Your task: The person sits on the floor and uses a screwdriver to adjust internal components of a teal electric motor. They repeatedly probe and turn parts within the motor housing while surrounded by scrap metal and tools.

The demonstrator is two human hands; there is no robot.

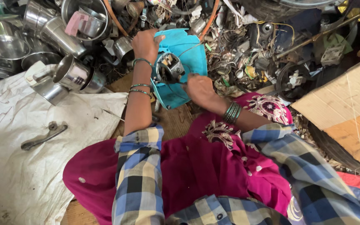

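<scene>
Fingers of left hand (146, 43) grip turquoise casing (183, 62) upright.

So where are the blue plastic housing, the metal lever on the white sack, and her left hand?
blue plastic housing (190, 54): head view, upper bare panel.
metal lever (43, 137): head view, mid-shaft.
left hand (146, 43): head view, back of hand.

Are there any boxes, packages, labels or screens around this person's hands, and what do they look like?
Flattened brown cardboard sheet: far right, plain, with a paler patch, no print readable.
White woven sack cloth: spread on the left, creased and stained, a grey metal lever lying on it.
No screens, signs or clear labels show.
The left hand and right hand hold a turquoise plastic housing, which shows no label.
</scene>
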